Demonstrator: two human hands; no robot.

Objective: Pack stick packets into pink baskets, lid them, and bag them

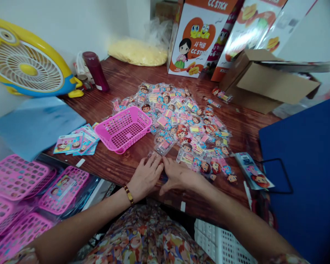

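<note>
My left hand [145, 178], with a beaded bracelet at the wrist, lies with fingers stretched out flat at the near edge of the packet pile. Close beside it, my right hand [177, 174] rests with its fingers extended and its thumb apart. The fingertips of both hands meet near a clear packet [164, 145] with a cartoon head; whether they touch it is hard to tell. Beyond them spreads a heap of small cartoon packets [181, 121] holding pink and yellow pieces. A pink plastic basket [123, 128] stands upright to the left of the heap.
Printed cards [77, 141] lie left of the basket. A yellow fan [27, 62] and dark red bottle [96, 71] stand behind. Tall boxes [192, 40] and an open carton [264, 80] fill the back right. More pink baskets [19, 176] are stacked lower left.
</note>
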